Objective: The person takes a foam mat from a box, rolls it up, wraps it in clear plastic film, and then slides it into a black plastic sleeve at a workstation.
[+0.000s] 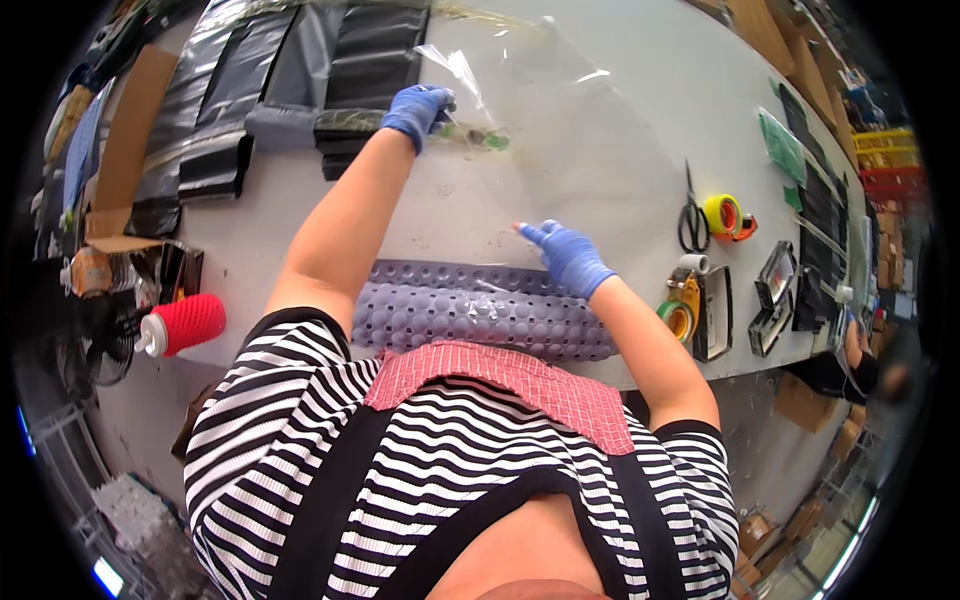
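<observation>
My left hand (418,112), in a blue glove, is closed on the edge of a clear plastic bag or sheet (462,72) that spreads over the white table. My right hand (572,257), also gloved, has its index finger stretched toward the lower part of the clear plastic; a bare fingertip pokes out of the glove. Whether that finger touches the film I cannot tell. Between my forearms, close to my body, lies a rolled grey-purple mat (480,312) studded with suction cups. The right wrist is above the mat's right end.
Scissors (692,222), a yellow tape roll (722,215) and a tape dispenser (682,305) lie to the right, beside dark metal frames (772,300). Black plastic bags (370,60) cover the far left. A red-wrapped roll (188,324) sits at the left edge. Another person is at the far right.
</observation>
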Demonstrator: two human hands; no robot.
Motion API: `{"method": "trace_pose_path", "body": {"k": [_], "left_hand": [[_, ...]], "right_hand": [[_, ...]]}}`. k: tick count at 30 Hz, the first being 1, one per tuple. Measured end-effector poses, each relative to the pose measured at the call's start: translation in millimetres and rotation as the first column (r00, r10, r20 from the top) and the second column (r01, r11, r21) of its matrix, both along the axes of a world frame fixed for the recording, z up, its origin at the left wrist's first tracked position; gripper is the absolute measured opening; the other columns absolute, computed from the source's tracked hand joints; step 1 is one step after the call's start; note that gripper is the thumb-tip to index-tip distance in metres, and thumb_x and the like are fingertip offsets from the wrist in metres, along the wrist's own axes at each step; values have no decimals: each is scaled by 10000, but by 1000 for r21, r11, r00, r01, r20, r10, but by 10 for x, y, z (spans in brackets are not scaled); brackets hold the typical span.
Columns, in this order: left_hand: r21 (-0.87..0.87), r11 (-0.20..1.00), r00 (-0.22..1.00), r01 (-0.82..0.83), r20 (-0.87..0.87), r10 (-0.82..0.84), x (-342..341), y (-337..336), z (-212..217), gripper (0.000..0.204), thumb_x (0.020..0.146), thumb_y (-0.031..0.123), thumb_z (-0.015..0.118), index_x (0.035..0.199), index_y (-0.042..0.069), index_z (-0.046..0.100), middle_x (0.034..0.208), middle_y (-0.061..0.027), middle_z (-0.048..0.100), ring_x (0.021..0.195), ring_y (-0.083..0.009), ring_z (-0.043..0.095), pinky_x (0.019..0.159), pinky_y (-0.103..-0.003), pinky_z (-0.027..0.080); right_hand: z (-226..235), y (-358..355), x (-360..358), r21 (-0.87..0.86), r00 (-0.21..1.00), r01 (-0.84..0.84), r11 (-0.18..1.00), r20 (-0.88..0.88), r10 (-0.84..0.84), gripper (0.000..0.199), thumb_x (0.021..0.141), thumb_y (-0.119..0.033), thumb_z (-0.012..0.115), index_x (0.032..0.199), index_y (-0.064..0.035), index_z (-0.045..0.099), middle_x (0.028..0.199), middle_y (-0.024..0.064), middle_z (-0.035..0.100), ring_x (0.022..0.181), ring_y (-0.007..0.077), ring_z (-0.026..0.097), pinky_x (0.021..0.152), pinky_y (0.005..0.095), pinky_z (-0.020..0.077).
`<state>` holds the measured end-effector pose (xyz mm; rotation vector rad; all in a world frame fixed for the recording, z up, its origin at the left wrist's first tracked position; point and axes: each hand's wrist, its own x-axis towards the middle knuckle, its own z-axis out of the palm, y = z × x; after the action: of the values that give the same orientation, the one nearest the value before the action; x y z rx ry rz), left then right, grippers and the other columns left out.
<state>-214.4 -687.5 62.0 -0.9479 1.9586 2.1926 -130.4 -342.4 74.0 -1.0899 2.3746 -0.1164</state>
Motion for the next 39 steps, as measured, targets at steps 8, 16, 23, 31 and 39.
{"method": "trace_pose_path", "body": {"k": [8, 16, 23, 31, 39], "left_hand": [[194, 975, 994, -105, 9, 106, 1509, -658, 90, 125, 977, 154, 665, 1051, 53, 660, 904, -53, 722, 543, -58, 547, 406, -174, 371], [234, 926, 951, -297, 164, 263, 2205, -796, -156, 180, 986, 133, 637, 1135, 32, 637, 964, -95, 709, 667, -103, 631, 447, -188, 442], [324, 907, 942, -269, 284, 178, 2543, -830, -149, 188, 982, 176, 661, 1126, 56, 652, 924, -50, 704, 702, -118, 676, 497, -219, 483], [129, 987, 975, -100, 212, 71, 2824, -769, -444, 189, 955, 137, 694, 1120, 53, 656, 914, -45, 708, 747, -135, 705, 534, -213, 498], [175, 967, 968, -184, 204, 147, 2797, -675, -388, 148, 954, 152, 711, 1065, 57, 687, 908, -72, 719, 749, -163, 708, 554, -233, 534]], "right_hand": [[-32, 579, -49, -212, 970, 239, 948, 17, -241, 245, 881, -170, 684, 1119, -118, 663, 1013, 148, 701, 953, 340, 674, 810, 429, 553], [-270, 1029, -32, -406, 975, -4, 914, -206, -87, 167, 806, -43, 687, 947, -98, 756, 978, 121, 713, 922, 339, 661, 828, 424, 546], [-361, 1248, -21, -367, 941, 45, 929, -296, -163, 294, 788, 47, 667, 1010, -111, 777, 1029, 118, 725, 964, 315, 669, 855, 389, 565], [-357, 1577, -5, -186, 957, 264, 947, -69, -280, 433, 900, -315, 661, 1285, -119, 693, 1451, 176, 542, 1315, 355, 492, 1117, 427, 415], [-12, 1082, 61, 16, 722, 680, 733, -188, -666, 562, 788, -423, 827, 1079, 15, 627, 1154, 249, 668, 1084, 394, 633, 961, 449, 507]]}}
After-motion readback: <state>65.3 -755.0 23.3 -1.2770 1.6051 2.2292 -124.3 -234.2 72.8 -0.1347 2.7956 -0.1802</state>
